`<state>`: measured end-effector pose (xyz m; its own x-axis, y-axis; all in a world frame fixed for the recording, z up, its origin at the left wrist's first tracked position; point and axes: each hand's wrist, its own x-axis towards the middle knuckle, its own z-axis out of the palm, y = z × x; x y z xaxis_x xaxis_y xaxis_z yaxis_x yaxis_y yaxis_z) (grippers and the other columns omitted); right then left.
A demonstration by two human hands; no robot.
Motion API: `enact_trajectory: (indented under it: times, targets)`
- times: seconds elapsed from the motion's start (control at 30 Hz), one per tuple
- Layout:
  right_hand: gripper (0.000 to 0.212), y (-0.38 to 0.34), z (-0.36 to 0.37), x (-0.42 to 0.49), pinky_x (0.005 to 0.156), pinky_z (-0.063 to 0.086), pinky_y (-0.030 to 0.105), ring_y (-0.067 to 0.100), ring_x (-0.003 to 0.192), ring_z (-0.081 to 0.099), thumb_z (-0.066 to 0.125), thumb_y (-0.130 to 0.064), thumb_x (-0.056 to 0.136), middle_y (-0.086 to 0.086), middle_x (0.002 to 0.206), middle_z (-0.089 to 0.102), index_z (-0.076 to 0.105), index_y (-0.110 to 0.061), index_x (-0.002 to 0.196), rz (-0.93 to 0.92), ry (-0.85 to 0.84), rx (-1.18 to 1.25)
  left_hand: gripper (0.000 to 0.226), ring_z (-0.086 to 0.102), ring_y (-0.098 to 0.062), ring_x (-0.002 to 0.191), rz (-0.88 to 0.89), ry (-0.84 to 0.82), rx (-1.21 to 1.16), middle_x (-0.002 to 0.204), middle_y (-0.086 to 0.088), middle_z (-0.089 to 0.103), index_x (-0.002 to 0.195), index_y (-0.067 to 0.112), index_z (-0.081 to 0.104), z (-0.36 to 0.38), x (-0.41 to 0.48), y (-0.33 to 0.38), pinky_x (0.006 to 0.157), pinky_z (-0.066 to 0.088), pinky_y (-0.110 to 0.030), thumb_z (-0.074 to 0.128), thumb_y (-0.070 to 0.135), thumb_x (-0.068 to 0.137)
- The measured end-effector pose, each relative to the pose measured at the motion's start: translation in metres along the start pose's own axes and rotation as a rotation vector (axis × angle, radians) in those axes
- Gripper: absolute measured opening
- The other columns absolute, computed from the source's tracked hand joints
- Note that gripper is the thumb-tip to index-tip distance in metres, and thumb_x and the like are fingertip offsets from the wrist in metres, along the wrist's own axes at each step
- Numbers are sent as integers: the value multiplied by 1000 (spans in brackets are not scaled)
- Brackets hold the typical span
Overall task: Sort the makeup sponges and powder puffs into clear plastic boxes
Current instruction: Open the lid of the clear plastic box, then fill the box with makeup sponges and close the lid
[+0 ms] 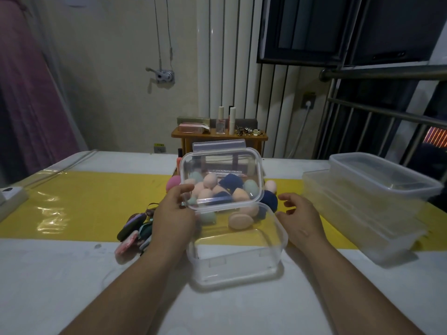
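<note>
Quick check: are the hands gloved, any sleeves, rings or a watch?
No gloves on the left hand or right hand. The left forearm and right forearm are bare to the frame edge, no sleeves. No rings, watch or bracelet visible.

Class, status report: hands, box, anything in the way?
Left hand holds lid above open box; right hand open. Sponges heaped behind, puffs left.

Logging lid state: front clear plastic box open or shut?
Open. Left hand holds its clear rectangular lid tilted up over the clear plastic box.
</note>
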<state>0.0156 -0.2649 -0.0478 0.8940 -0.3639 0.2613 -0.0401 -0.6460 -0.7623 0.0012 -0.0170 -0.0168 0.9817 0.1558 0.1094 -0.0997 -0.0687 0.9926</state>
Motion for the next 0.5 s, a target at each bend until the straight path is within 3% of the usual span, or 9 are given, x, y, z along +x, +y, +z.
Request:
enact_trajectory:
  times: [0.1, 0.2, 0.37, 0.5]
  targets:
    - [47, 1, 8, 5, 89, 47, 35, 24, 111, 58, 61, -15, 93, 5, 135, 53, 52, -28, 137, 14, -39, 5, 58, 63, -21, 100, -5, 13, -22, 123, 0, 63, 127, 26, 60, -2, 2, 0, 69, 61, -41, 56, -13, 84]
    - [47, -2, 11, 9, 95, 47, 40, 27, 123, 54, 54, -20, 99, 5, 142, 52, 44, -32, 143, 47, -70, -6, 60, 62, -22, 104, 3, 6, 6, 126, 0, 62, 127, 27, 60, -2, 4, 0, 70, 61, -40, 53, -15, 84]
    - [44, -9, 12, 12, 91, 51, 41, 27, 110, 58, 51, -28, 98, -2, 130, 63, 48, -49, 136, -15, -193, -161, 60, 60, -15, 100, 30, -10, 40, 125, 0, 62, 121, 29, 63, 3, 0, -1, 67, 56, -29, 51, -15, 82]
    - [38, -8, 12, 12, 87, 52, 39, 26, 104, 61, 60, -25, 93, -2, 121, 66, 56, -41, 128, 5, -125, -93, 64, 60, -15, 102, -5, -16, -44, 123, 0, 62, 113, 33, 64, 4, 0, 3, 69, 56, -31, 47, -18, 79]
